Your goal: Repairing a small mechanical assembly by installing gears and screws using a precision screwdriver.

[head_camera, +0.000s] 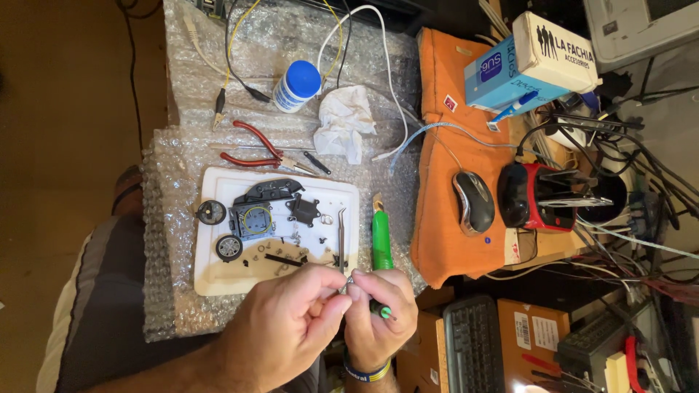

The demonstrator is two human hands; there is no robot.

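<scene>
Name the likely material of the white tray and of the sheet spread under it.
White tray: looks like foam, matte, thick-edged, with rounded corners. Sheet under it: clear plastic bubble wrap, glossy, with rows of small air pockets visible.

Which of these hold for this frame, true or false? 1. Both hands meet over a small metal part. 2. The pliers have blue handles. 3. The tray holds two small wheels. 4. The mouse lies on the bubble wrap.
1. True: the left hand and right hand pinch a small metal part between them.
2. False: the pliers have red handles.
3. True: two wheels sit at the edge of the white tray.
4. False: the mouse lies on an orange cloth.
</scene>
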